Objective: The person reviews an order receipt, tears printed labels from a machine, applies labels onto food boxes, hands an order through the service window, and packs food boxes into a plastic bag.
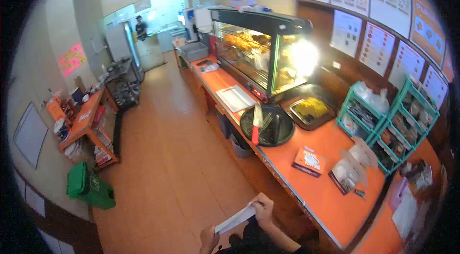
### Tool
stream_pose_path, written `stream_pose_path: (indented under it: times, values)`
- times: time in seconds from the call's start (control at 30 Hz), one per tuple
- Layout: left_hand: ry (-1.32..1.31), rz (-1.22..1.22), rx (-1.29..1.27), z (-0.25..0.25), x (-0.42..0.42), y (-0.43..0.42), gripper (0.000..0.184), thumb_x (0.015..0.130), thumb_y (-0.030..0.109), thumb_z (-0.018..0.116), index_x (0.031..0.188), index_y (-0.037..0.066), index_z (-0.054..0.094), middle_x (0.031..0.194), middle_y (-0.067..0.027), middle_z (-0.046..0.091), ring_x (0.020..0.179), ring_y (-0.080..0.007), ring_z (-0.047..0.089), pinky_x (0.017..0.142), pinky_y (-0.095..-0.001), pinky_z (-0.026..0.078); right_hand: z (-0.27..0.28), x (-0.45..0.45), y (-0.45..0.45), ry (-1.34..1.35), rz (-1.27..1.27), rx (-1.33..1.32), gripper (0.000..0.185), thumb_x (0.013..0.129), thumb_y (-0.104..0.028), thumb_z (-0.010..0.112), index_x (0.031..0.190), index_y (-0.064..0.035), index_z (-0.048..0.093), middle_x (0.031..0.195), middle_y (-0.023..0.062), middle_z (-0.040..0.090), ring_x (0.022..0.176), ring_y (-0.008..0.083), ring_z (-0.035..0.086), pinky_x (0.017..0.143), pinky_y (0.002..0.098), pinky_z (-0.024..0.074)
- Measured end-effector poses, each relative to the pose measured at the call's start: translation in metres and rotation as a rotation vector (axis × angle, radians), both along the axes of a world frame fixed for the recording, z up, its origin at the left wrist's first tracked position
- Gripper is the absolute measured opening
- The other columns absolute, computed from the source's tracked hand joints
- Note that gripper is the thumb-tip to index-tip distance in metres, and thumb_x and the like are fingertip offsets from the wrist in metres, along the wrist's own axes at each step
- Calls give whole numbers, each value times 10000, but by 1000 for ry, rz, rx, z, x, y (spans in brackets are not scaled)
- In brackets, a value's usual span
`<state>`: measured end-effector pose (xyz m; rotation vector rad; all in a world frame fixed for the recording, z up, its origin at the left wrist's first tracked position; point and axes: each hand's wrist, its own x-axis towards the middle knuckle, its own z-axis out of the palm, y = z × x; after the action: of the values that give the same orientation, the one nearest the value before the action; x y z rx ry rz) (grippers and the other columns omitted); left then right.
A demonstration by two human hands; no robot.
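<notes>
My left hand and my right hand are low in the view, in front of my body and beside the counter. Between them stretches a narrow white strip, perhaps folded paper; each hand has closed on one end. Nearest on the orange counter are an orange and white printed box and an open box with white wrapped contents. Farther along, a red-handled knife lies with a fork-like tool across a round black tray.
A lit glass food warmer stands on the counter, near a white tray and a metal tray holding yellow food. Green stacked baskets occupy the right. A green bin is at left; a person stands far back.
</notes>
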<state>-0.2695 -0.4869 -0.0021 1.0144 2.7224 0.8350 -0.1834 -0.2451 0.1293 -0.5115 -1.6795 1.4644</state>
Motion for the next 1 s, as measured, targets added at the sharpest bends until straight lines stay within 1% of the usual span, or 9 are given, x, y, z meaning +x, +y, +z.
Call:
stream_pose_path:
  times: [0.03,0.2,0.27,0.37,0.5,0.63,0.73,0.9,1.0]
  values:
    - [21,-54,-41,-5,3,3,113,783,151,596,837,59,556,777,-185,623,754,-418,615,652,-522,471,-4,10,5,-10,-90,-7,65,684,22,559,662,31,619,638,86,533,621,168,525,565,292,379]
    - [-132,-291,-168,-5,10,54,162,819,196,563,916,72,603,824,-195,640,769,-430,619,673,-544,473,-14,75,20,53,-385,-66,110,696,30,519,607,17,581,637,70,548,622,157,534,572,285,400]
    - [-69,-403,3,-21,7,77,164,831,211,561,903,69,602,814,-210,647,740,-443,620,663,-563,470,-16,90,30,82,-422,-103,125,704,31,509,596,10,568,636,68,551,621,154,534,572,285,403]
    - [-195,-474,-332,-83,19,82,220,841,232,559,971,61,604,826,-220,643,791,-444,621,694,-543,481,14,122,44,-90,-654,-2,98,754,-29,570,689,12,631,736,76,590,683,179,546,630,301,431]
    - [-254,-686,-321,-96,-6,170,511,759,168,669,1219,17,506,1177,-261,548,1095,-456,533,879,-510,463,10,161,81,-266,-675,238,83,709,-68,614,763,-11,640,765,110,578,753,254,570,682,358,460]
    - [-362,-1243,227,28,60,257,783,777,182,744,1416,10,325,1304,-218,427,1232,-381,424,1035,-409,373,-10,185,84,-462,-558,235,91,749,-102,582,795,-71,654,823,122,569,828,294,589,733,412,468]
    - [-647,-1429,328,74,118,301,641,868,173,677,1402,1,366,1261,-218,472,1176,-332,482,989,-389,399,-15,206,84,-416,-662,192,96,768,-118,576,813,-63,642,877,110,570,833,289,587,731,400,468]
    - [-664,-1445,218,96,184,354,364,980,160,516,1274,-54,500,947,-181,623,957,-265,637,823,-349,486,-18,266,103,-312,-778,201,125,784,-130,613,879,-50,605,888,114,572,905,319,595,773,411,478]
    - [-859,-1361,-171,92,210,376,363,980,193,512,1244,-55,528,860,-175,643,921,-267,662,776,-357,501,-8,314,107,-269,-902,183,121,823,-83,623,941,-55,622,936,102,589,927,282,607,805,376,480]
